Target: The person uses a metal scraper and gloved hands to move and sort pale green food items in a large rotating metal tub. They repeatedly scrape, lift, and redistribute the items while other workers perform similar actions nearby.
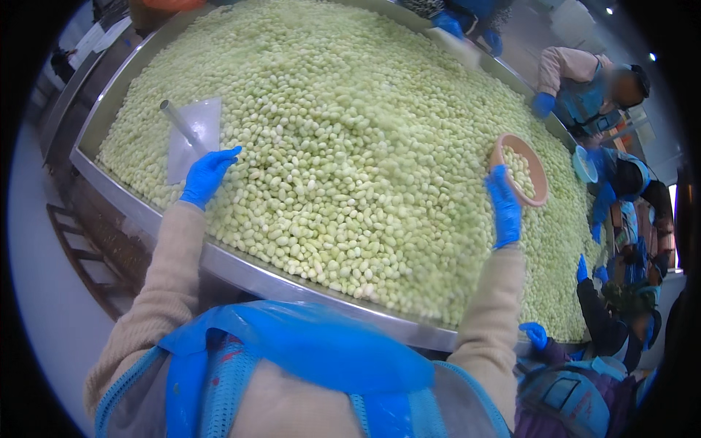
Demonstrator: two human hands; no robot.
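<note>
A mass of small pale green oval fruits or beans (328, 175) fills the wide metal bin in front of me; their exact kind is not clear. My left hand (207, 177), in a blue glove, is low over them, fingers drawn together and pointing right. Whatever is between its fingertips, if anything, is too small to make out. Right beside it lies a translucent white scoop (209, 117), its grey tube handle slanting up and left from the hand. My right hand (504, 208), also gloved, grips the near-left rim of a tilted pinkish-orange bowl (540, 179) partly filled with the same pieces.
The bin's raised metal rim (270, 285) runs between me and the pile. Several people in blue gloves and aprons stand along the right and far sides, one near a light blue bowl (584, 165). A ladder-like frame (80, 248) stands at lower left.
</note>
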